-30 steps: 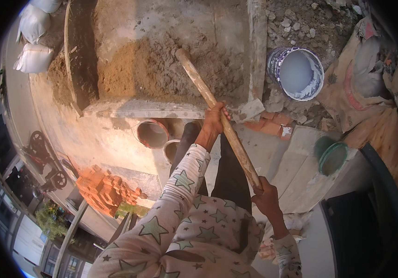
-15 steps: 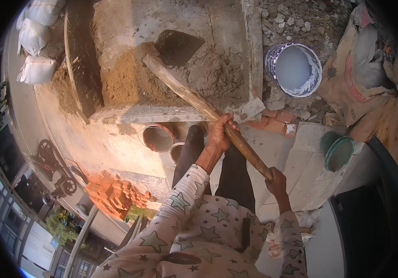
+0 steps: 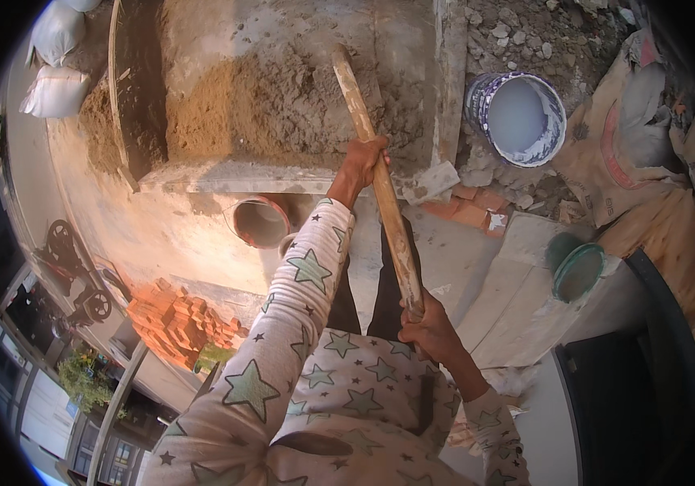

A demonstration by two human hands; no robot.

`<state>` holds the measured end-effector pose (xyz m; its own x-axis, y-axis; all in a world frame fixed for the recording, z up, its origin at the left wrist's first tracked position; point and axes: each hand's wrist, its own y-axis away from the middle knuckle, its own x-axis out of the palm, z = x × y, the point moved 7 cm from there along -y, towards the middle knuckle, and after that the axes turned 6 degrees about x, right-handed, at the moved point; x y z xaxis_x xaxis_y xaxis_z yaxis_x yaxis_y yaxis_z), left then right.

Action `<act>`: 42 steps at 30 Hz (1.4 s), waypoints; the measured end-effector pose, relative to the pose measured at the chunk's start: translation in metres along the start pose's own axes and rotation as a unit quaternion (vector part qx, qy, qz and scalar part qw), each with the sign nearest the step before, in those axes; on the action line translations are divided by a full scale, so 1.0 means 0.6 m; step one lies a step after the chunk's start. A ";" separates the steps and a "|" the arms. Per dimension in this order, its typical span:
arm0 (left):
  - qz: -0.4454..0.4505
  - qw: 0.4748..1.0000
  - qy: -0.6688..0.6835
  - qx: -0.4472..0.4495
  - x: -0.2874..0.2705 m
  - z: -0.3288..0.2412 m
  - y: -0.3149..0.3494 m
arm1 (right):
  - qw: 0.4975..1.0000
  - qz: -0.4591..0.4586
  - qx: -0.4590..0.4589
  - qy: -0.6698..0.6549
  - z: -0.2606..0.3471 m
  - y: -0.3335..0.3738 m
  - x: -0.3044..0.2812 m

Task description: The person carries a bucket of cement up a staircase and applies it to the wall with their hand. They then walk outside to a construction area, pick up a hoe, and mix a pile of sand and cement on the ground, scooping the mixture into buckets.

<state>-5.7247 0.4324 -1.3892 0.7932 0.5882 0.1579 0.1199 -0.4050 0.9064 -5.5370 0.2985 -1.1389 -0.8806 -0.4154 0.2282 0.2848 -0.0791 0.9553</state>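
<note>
While I watched from a distance through the head view, both hands were on one long wooden handle (image 3: 393,219). Left hand (image 3: 358,162): fingers curled closed around the shaft, somewhat above its middle. Right hand (image 3: 435,328): wrapped shut around the near end, close to the shirt front. I had the handle slanting from upper left to lower right, its far end over a grey wet mix (image 3: 307,105); I couldn't tell what that end carried, since it was lost against the mix.

Brown sand (image 3: 206,117) lay just left of the mix, touching it, both inside a low border; its near board (image 3: 242,177) ran across in front of the legs. Outside the right edge I logged a white-and-purple bucket (image 3: 479,105) with cloudy liquid, and below that a few red bricks (image 3: 467,212) on the ground. Farther right: a torn brown sack (image 3: 602,174), and a green tub (image 3: 559,249) on a pale ledge. Left of the star-print sleeve (image 3: 308,273) stood a red-rimmed bucket (image 3: 283,217), near the board. Lower left, I marked an orange brick pile (image 3: 177,320), well apart from the hands; upper left, white sacks (image 3: 56,91).
</note>
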 end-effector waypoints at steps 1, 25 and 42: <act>-0.009 1.000 -0.019 -0.023 -0.008 0.034 -0.004 | 0.999 0.014 0.032 -0.027 -0.012 0.011 0.011; 0.120 0.969 0.214 -0.019 0.032 -0.083 0.204 | 0.989 -0.052 0.071 0.117 0.213 0.299 0.096; -0.016 0.789 0.614 0.020 -0.357 -0.059 0.436 | 0.788 0.018 0.089 0.609 0.253 0.407 0.354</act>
<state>-5.8844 0.2252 -1.1718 -0.3844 0.8232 0.4179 0.1669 -0.3832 0.9085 -5.7118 0.3285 -0.8286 0.1757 -0.9844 0.0104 0.1477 0.0368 0.9884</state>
